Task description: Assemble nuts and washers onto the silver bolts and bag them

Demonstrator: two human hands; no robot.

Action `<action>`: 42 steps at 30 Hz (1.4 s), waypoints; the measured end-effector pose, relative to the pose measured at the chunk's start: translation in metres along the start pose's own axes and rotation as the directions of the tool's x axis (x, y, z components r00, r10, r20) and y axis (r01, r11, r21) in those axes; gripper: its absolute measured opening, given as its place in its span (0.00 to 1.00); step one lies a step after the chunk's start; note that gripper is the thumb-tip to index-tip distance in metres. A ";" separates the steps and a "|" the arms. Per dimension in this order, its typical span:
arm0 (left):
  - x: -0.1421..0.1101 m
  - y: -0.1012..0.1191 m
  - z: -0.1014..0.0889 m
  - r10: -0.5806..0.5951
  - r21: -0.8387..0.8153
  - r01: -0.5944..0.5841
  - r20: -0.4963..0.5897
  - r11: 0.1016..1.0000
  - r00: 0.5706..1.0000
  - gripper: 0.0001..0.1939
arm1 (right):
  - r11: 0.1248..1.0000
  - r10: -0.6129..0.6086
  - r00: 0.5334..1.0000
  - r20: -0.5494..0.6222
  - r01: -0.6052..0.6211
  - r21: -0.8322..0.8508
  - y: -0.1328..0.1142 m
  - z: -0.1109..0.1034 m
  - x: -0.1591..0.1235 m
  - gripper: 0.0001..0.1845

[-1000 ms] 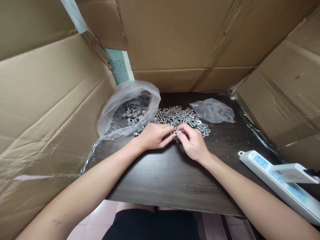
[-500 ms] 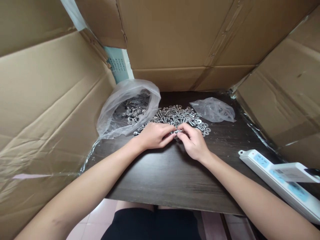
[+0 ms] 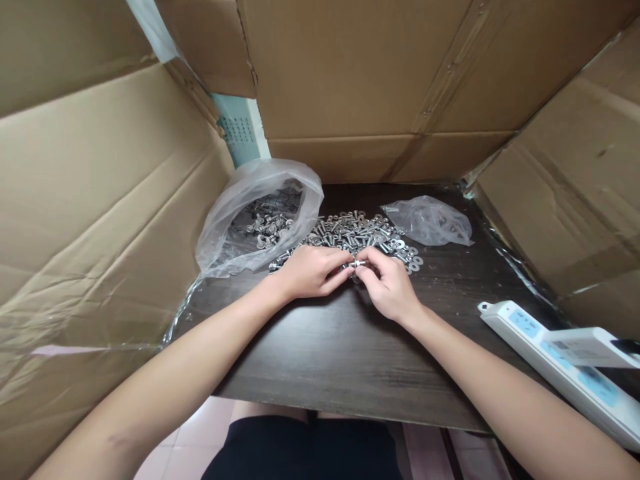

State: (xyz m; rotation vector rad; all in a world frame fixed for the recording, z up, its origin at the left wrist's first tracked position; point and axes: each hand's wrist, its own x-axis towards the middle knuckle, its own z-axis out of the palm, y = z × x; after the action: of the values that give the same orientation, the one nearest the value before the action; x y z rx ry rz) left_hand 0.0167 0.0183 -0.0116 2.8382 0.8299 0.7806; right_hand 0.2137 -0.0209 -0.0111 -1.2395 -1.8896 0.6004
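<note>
My left hand [image 3: 310, 271] and my right hand [image 3: 388, 283] meet fingertip to fingertip over the dark wooden table [image 3: 345, 347]. Both are closed in a pinch on one small metal bolt [image 3: 356, 264] held between them. Just beyond the fingers lies a loose pile of bolts and washers [image 3: 357, 232]. To the left of the pile an open clear plastic bag [image 3: 260, 220] holds more metal pieces.
A smaller crumpled plastic bag [image 3: 430, 221] lies at the back right. A white power strip [image 3: 555, 360] lies along the table's right edge. Cardboard walls [image 3: 95, 200] close in the left, back and right sides. The table's front edge runs near my lap.
Both hands stay pinched on the small bolt in the same spot; only the fingers shift slightly.
</note>
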 end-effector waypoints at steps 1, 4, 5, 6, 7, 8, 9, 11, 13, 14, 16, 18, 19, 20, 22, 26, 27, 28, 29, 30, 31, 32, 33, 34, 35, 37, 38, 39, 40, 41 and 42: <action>0.000 0.000 0.000 -0.003 0.000 0.003 0.000 1.000 1.000 0.15 | 1.000 -0.002 1.000 -0.001 0.002 0.000 0.000 0.000 0.000 0.05; 0.000 0.000 0.000 -0.013 0.002 0.013 0.001 1.000 1.000 0.15 | 1.000 -0.009 1.000 -0.008 0.009 -0.004 0.000 -0.001 0.001 0.06; 0.000 0.000 0.001 -0.011 0.003 0.011 0.001 1.000 1.000 0.15 | 1.000 -0.010 1.000 -0.012 0.009 -0.009 0.000 -0.001 0.000 0.06; 0.000 0.000 0.001 -0.008 0.004 0.008 0.002 1.000 1.000 0.15 | 1.000 -0.006 1.000 -0.018 0.006 -0.014 0.000 -0.001 0.000 0.06; 0.000 0.000 0.001 -0.003 0.004 0.003 0.002 1.000 1.000 0.15 | 1.000 -0.001 1.000 -0.021 0.001 -0.020 0.000 -0.001 0.000 0.06; 0.000 0.000 0.001 0.000 0.004 0.000 0.003 1.000 1.000 0.15 | 1.000 0.002 1.000 -0.024 -0.003 -0.025 0.000 -0.001 0.000 0.07; 0.000 0.000 0.000 0.003 0.003 -0.003 0.004 1.000 1.000 0.15 | 1.000 0.006 1.000 -0.026 -0.006 -0.027 0.000 0.000 0.000 0.07; 0.001 0.000 0.001 0.002 0.006 -0.002 0.007 1.000 1.000 0.15 | 1.000 0.007 1.000 -0.025 -0.008 -0.028 0.000 0.000 0.000 0.07; 0.001 0.000 0.001 -0.005 0.011 0.005 0.010 1.000 1.000 0.16 | 1.000 0.006 1.000 -0.022 -0.007 -0.029 0.000 0.000 0.000 0.07; 0.001 0.000 0.001 -0.008 0.013 0.008 0.010 1.000 1.000 0.16 | 1.000 0.006 1.000 -0.021 -0.007 -0.029 0.000 -0.001 0.000 0.07; 0.001 0.000 0.001 -0.012 0.014 0.011 0.009 1.000 1.000 0.16 | 1.000 0.010 1.000 -0.021 -0.011 -0.029 -0.001 -0.001 0.000 0.08; 0.001 0.000 0.001 -0.007 0.009 0.007 0.012 1.000 1.000 0.16 | 0.999 0.014 1.000 -0.026 -0.015 -0.029 -0.002 -0.001 0.000 0.08; 0.001 0.000 0.000 -0.004 0.006 0.004 0.015 1.000 1.000 0.16 | 0.999 0.015 0.999 -0.031 -0.016 -0.030 -0.002 -0.001 0.000 0.08; 0.001 0.001 0.000 -0.002 0.004 0.002 0.018 1.000 1.000 0.16 | 0.999 0.013 0.999 -0.036 -0.014 -0.031 -0.002 -0.001 0.000 0.09; 0.001 0.001 0.000 -0.004 0.004 0.004 0.019 1.000 1.000 0.17 | 0.999 0.005 0.999 -0.042 -0.007 -0.033 -0.001 -0.001 0.000 0.09; 0.001 0.001 0.000 -0.011 0.012 0.010 0.019 1.000 1.000 0.17 | 0.999 -0.003 0.999 -0.049 0.001 -0.039 0.001 0.000 0.000 0.09; 0.001 0.001 0.000 -0.010 0.012 0.009 0.021 1.000 1.000 0.16 | 0.999 -0.004 0.999 -0.052 0.002 -0.038 0.001 0.000 0.000 0.09; 0.001 0.001 0.000 -0.008 0.010 0.007 0.025 1.000 1.000 0.16 | 0.999 -0.004 0.999 -0.054 0.002 -0.037 0.001 0.000 0.000 0.09; 0.001 0.001 0.000 -0.006 0.008 0.006 0.027 1.000 1.000 0.16 | 0.999 -0.004 0.998 -0.055 0.002 -0.034 0.001 0.000 0.000 0.09; 0.001 0.001 0.000 -0.004 0.007 0.004 0.030 1.000 1.000 0.16 | 0.999 -0.002 0.999 -0.055 0.000 -0.032 0.000 0.000 0.000 0.09; 0.001 0.001 0.000 -0.003 0.006 0.003 0.031 1.000 1.000 0.16 | 1.000 0.000 0.999 -0.051 -0.001 -0.030 -0.001 -0.001 0.000 0.09; 0.001 0.001 0.000 -0.003 0.007 0.003 0.030 1.000 1.000 0.16 | 1.000 0.001 0.999 -0.045 -0.002 -0.029 -0.001 -0.001 0.000 0.09; 0.001 0.001 0.000 -0.004 0.008 0.004 0.029 1.000 1.000 0.16 | 1.000 0.001 0.999 -0.040 -0.002 -0.030 -0.002 -0.001 0.001 0.10; 0.001 0.001 0.000 -0.005 0.009 0.005 0.027 1.000 1.000 0.16 | 1.000 0.000 0.999 -0.033 -0.001 -0.029 -0.002 -0.001 0.001 0.10; 0.001 0.001 0.000 -0.006 0.009 0.005 0.025 1.000 1.000 0.16 | 1.000 -0.001 1.000 -0.027 0.000 -0.029 -0.002 -0.001 0.001 0.10; 0.001 0.001 0.000 -0.005 0.009 0.004 0.020 1.000 1.000 0.16 | 1.000 0.003 1.000 -0.020 -0.004 -0.026 -0.002 -0.001 0.000 0.11; 0.001 0.001 0.000 -0.003 0.010 0.003 0.019 1.000 1.000 0.16 | 1.000 0.009 1.000 -0.018 -0.010 -0.025 -0.002 -0.001 0.000 0.12; 0.001 0.000 0.000 -0.002 0.010 0.002 0.018 1.000 1.000 0.16 | 1.000 0.015 1.000 -0.014 -0.016 -0.023 -0.001 -0.001 0.000 0.12; 0.001 0.000 0.000 -0.002 0.009 0.001 0.017 1.000 1.000 0.16 | 1.000 0.020 1.000 -0.010 -0.021 -0.021 -0.001 -0.001 0.000 0.13; 0.001 0.000 0.000 -0.002 0.007 0.002 0.016 1.000 1.000 0.16 | 1.000 0.023 1.000 -0.006 -0.024 -0.018 -0.001 -0.001 0.000 0.12; 0.000 0.000 0.001 -0.004 0.004 0.004 0.016 1.000 1.000 0.16 | 1.000 0.023 1.000 0.001 -0.023 -0.013 0.000 -0.001 0.000 0.11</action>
State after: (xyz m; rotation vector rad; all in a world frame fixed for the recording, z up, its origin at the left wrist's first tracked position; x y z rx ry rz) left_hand 0.0175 0.0184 -0.0118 2.8419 0.8357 0.7558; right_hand 0.2144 -0.0213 -0.0103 -1.2711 -1.8854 0.6013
